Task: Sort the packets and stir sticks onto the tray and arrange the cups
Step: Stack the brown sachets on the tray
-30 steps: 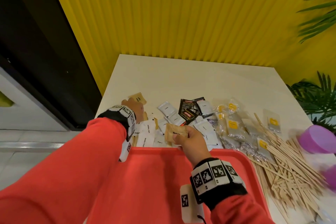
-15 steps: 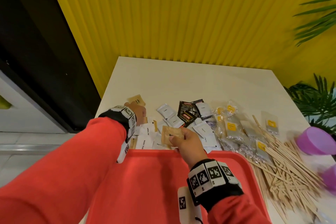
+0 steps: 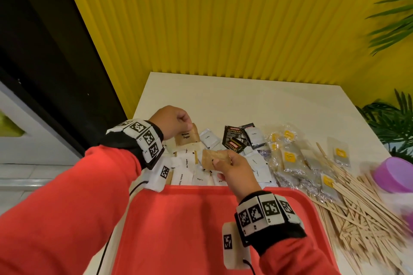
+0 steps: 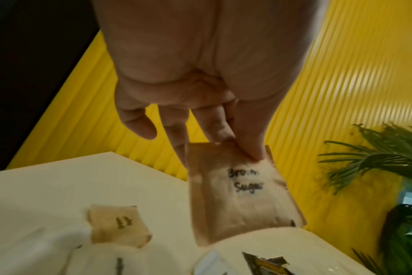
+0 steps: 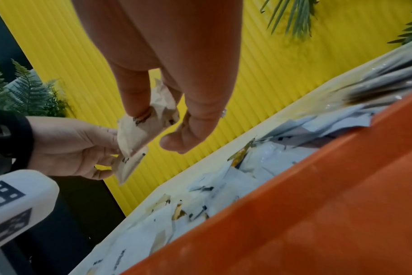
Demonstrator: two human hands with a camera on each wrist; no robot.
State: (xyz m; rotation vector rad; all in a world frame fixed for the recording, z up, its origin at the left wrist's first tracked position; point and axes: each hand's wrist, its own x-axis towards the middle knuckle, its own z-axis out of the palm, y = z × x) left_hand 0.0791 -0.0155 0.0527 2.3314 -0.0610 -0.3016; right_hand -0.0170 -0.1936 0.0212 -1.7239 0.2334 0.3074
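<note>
My left hand (image 3: 178,121) pinches a brown sugar packet (image 3: 187,138) by its top edge, lifted above the pile; the left wrist view shows the same brown sugar packet (image 4: 238,195) hanging from finger and thumb. My right hand (image 3: 232,167) holds another brown packet (image 3: 214,158) just beyond the far rim of the red tray (image 3: 190,230); the right wrist view shows this crumpled brown packet (image 5: 148,122) between its fingers. White, black and clear packets (image 3: 234,140) lie scattered on the white table (image 3: 245,100). Wooden stir sticks (image 3: 362,214) lie in a heap at the right.
A purple cup (image 3: 395,174) sits at the table's right edge, another purple shape below it is blurred. A ribbed yellow wall stands behind the table. Green plants (image 3: 393,123) flank the right side. A dark doorway lies to the left.
My left hand has risen off the pile with a brown sugar packet pinched in it. The right hand still holds its brown packet in about the same place.
</note>
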